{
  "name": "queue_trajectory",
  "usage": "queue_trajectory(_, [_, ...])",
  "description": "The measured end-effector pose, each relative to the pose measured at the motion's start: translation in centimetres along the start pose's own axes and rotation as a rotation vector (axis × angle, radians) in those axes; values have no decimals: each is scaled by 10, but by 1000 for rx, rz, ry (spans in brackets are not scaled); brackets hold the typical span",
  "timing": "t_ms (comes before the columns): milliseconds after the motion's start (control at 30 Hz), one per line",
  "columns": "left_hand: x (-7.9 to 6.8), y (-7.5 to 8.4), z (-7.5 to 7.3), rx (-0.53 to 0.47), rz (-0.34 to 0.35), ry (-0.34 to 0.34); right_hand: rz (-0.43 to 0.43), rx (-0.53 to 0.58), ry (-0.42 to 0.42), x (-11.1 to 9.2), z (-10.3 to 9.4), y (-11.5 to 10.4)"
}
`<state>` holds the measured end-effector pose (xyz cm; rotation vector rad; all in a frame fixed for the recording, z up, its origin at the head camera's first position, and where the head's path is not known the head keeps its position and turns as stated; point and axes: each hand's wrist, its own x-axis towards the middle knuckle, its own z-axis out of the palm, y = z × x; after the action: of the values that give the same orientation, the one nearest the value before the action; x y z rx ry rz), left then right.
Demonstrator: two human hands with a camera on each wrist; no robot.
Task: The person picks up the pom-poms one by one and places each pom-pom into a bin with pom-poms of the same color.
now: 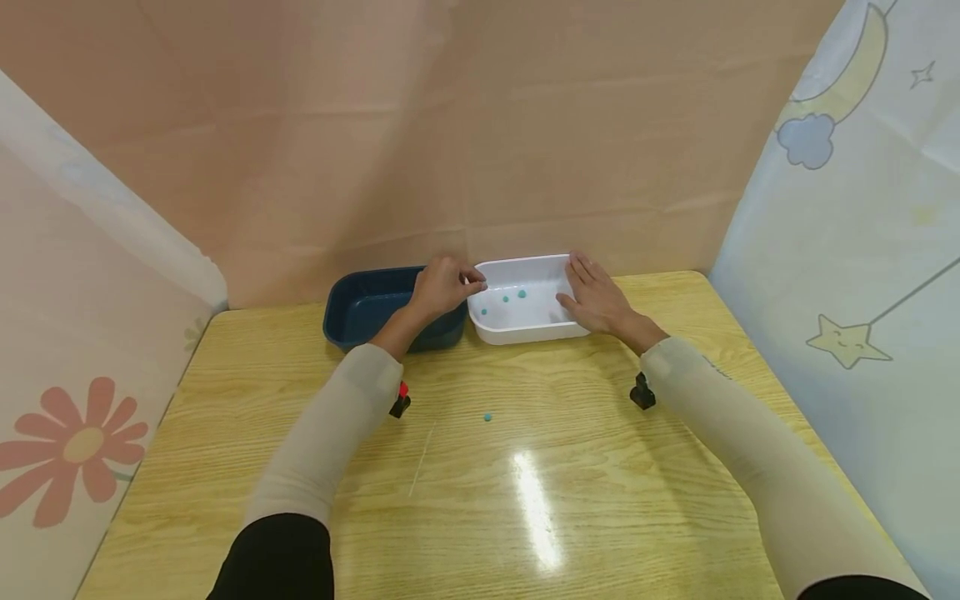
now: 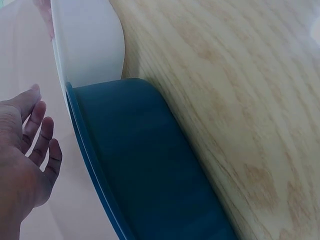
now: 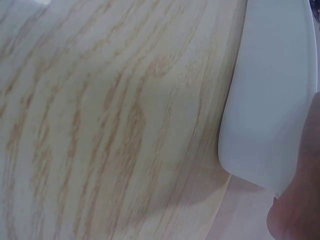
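My left hand (image 1: 442, 286) hovers over the right end of a dark blue plastic tub (image 1: 358, 333), its fingertips above the left rim of a white plastic tub (image 1: 525, 335). In the left wrist view the fingers (image 2: 36, 125) bend loosely, with nothing visible between them. Straight-fingered, my right hand (image 1: 596, 296) rests on the white tub's right end, the thumb reaching over the inside. Small turquoise balls (image 1: 522, 294) lie on the white tub's floor. Another turquoise ball (image 1: 487, 417) lies on the wooden table in front of the tubs.
Both tubs stand side by side at the back of the wooden table (image 1: 570, 400), close to a brown backdrop (image 1: 465, 150). Printed sheets with a flower (image 1: 82, 446) on the left and a star (image 1: 847, 340) on the right flank it. A black wrist device (image 1: 642, 392) hangs under the right forearm.
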<state>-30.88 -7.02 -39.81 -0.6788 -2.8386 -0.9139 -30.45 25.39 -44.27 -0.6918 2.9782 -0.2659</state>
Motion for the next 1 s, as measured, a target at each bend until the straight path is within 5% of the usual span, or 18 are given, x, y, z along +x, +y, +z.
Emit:
queue_trajectory(567, [13,2,5,38,-155,-19,2,6,-2,-1,-2,-2])
queue_trajectory(1000, [13,-1,8,40,-178,13,-1,4,7,2,-3,-3])
